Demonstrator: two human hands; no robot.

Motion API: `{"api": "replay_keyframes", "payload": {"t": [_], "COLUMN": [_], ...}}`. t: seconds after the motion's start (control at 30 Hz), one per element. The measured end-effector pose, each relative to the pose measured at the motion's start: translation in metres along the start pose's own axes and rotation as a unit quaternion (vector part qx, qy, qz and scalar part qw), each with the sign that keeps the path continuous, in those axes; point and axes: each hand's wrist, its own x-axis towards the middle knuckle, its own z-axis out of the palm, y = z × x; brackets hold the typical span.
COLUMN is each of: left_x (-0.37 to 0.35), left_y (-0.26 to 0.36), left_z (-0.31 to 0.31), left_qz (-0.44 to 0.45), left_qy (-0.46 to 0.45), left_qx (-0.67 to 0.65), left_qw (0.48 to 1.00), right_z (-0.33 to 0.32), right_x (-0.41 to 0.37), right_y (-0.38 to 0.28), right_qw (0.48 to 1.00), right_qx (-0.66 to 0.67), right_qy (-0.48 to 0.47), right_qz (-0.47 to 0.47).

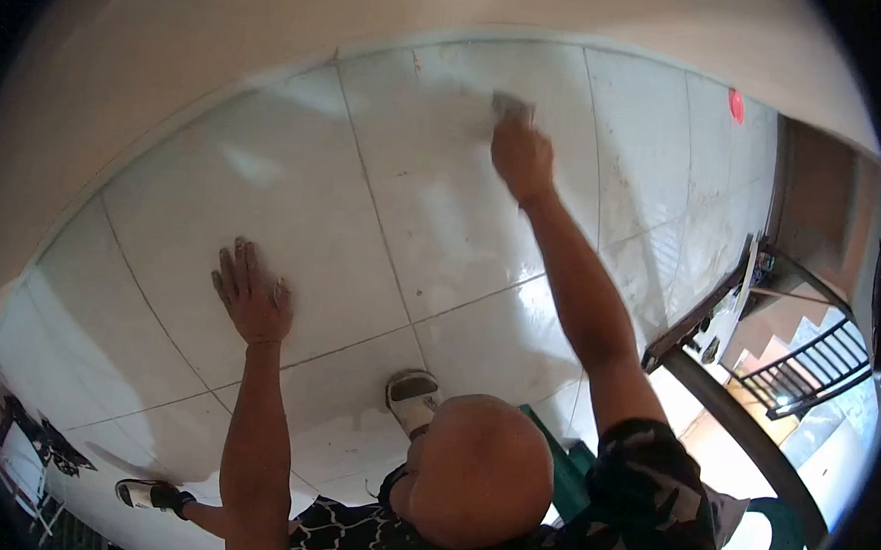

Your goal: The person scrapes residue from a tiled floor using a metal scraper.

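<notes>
My left hand [251, 295] lies flat on the white tiled floor [484, 208], with its fingers spread and nothing held. Grey smudges show on its fingertips. Farther forward, my right hand [522, 158] is closed around a scraper [512, 103]. Its wide grey blade points away from me and appears to rest against a tile; the handle is hidden in my fist. Small brown specks and wet-looking shine mark the tiles around both hands. My bent knee [483, 466] is low in the middle, above a light shoe [414, 398].
A beige wall [224, 40] curves along the floor's far edge. At the far right lies a red object [736, 106]. A green plastic stool [572, 471] stands beside my knee. To the right are a doorway with a dark frame [691, 338] and a black railing [804, 369].
</notes>
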Motion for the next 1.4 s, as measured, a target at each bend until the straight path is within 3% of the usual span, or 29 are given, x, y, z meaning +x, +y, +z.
{"api": "replay_keyframes", "payload": {"t": [0.13,0.2,0.33,0.47,0.53,0.57,0.67,0.7,0.73,1.07,1.13,1.2,1.27,1.3,1.4], "left_x": [-0.002,0.001,0.003,-0.001,0.0,-0.001,0.001,0.001,0.001,-0.001,0.002,0.002,0.004,0.0,0.0], "left_y": [0.0,0.0,0.002,-0.001,0.001,0.001,0.001,0.001,0.0,0.0,0.003,0.001,0.001,0.001,-0.001], "left_z": [-0.002,-0.001,0.001,0.001,0.001,0.0,0.0,-0.001,-0.001,-0.002,0.0,-0.001,0.0,-0.002,0.0], "left_qz": [0.007,0.007,0.006,0.001,0.005,0.009,0.008,0.009,0.011,0.007,0.007,0.021,0.016,0.012,0.009], "left_qy": [0.006,0.006,-0.001,-0.011,-0.01,-0.008,0.0,0.001,0.004,-0.014,-0.009,0.006,0.003,-0.009,-0.013], "left_qx": [-0.009,0.002,0.005,0.014,0.011,0.01,0.011,0.011,0.013,0.018,0.012,0.009,0.011,0.007,0.016], "left_qw": [1.0,1.0,1.0,1.0,1.0,1.0,1.0,1.0,1.0,1.0,1.0,1.0,1.0,1.0,1.0], "right_z": [-0.002,0.01,0.002,0.019,0.012,0.01,0.014,0.01,0.005,-0.012,-0.015,-0.013,-0.011,-0.02,-0.025], "right_x": [0.01,0.002,0.022,0.02,0.036,0.023,0.019,0.027,0.031,0.065,0.07,0.071,0.076,0.076,0.066], "right_y": [0.019,0.024,0.034,0.037,0.044,0.042,0.047,0.057,0.066,0.011,0.012,0.009,0.016,0.018,0.011], "right_qw": [0.997,0.999,0.995,0.991,0.996,0.997,0.994,0.996,0.998,0.995,0.998,0.994,0.995,0.998,0.999], "right_qx": [0.019,-0.001,0.04,0.048,0.021,0.04,0.017,0.026,0.028,0.054,0.012,0.018,0.01,0.02,0.005], "right_qy": [-0.056,0.018,-0.046,0.017,-0.063,-0.001,-0.023,-0.022,0.048,0.005,0.03,0.056,0.073,0.017,0.037], "right_qz": [0.046,0.044,0.076,0.121,0.066,0.06,0.103,0.086,0.036,0.086,0.05,0.092,0.068,0.058,0.039]}}
